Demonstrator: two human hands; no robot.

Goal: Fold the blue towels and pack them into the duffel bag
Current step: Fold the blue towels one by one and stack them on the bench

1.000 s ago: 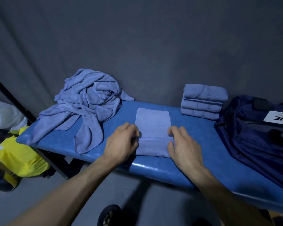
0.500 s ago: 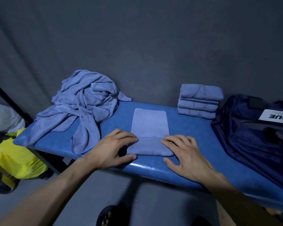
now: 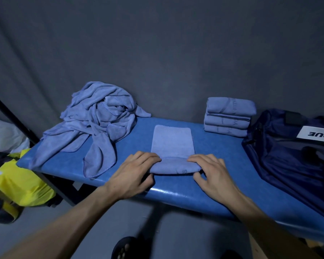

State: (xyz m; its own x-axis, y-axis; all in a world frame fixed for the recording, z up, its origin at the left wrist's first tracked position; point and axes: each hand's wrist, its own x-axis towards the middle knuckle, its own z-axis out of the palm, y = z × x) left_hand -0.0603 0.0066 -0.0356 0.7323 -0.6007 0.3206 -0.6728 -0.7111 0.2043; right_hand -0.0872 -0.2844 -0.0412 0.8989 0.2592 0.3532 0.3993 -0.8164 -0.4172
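A narrow blue towel (image 3: 172,141) lies lengthwise on the blue padded bench (image 3: 213,193), its near end rolled over into a thick fold. My left hand (image 3: 133,172) grips the fold's left end, fingers on top and thumb below. My right hand (image 3: 211,171) grips the right end the same way. A heap of unfolded blue towels (image 3: 95,120) sits at the bench's left. Three folded towels (image 3: 229,116) are stacked at the back right. The dark navy duffel bag (image 3: 292,156) lies open on the bench's right end.
A grey wall runs close behind the bench. On the floor at left are a yellow bag (image 3: 21,184) and a white bag (image 3: 2,135), with a black diagonal bar (image 3: 13,118) beside them. My dark shoe (image 3: 125,247) shows under the bench's front edge.
Both hands shifted from pressing the towel's near flap flat to gripping its ends, and the near end now bulges up as a thicker rolled fold.
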